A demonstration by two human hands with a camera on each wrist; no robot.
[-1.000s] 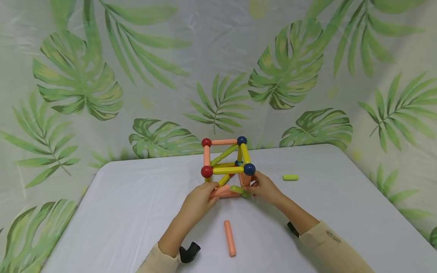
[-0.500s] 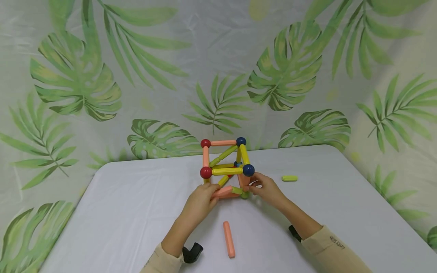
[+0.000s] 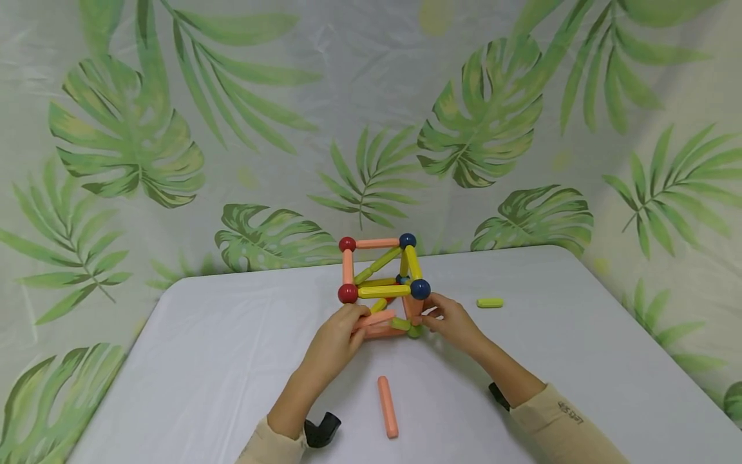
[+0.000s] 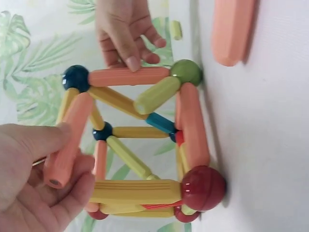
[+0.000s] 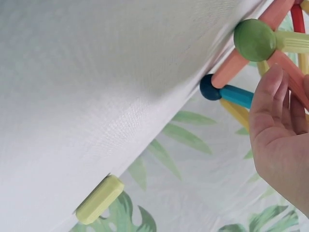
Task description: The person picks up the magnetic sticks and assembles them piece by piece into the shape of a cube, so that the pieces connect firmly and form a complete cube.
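A cube-like frame of magnetic rods and balls (image 3: 383,292) stands on the table, with red balls on its left and dark blue ones on its right. My left hand (image 3: 334,335) pinches a loose salmon rod (image 4: 72,135) between thumb and fingers, at the near side of the frame. From the green ball (image 4: 186,72) at the near lower right corner, a short light green rod (image 4: 157,95) sticks out with one end free. My right hand (image 3: 454,322) grips the upright salmon rod (image 4: 128,76) between that green ball and the blue ball (image 4: 76,78) above it.
Another salmon rod (image 3: 388,406) lies on the white tablecloth (image 3: 191,374) in front of the frame, between the forearms. To the right of the frame lies a short light green rod (image 3: 489,303). A leaf-patterned cloth (image 3: 278,142) hangs behind the table.
My left hand has shifted slightly left and raised the loose salmon rod, so it shows apart from the bottom rod. My right hand keeps its hold on the upright rod.
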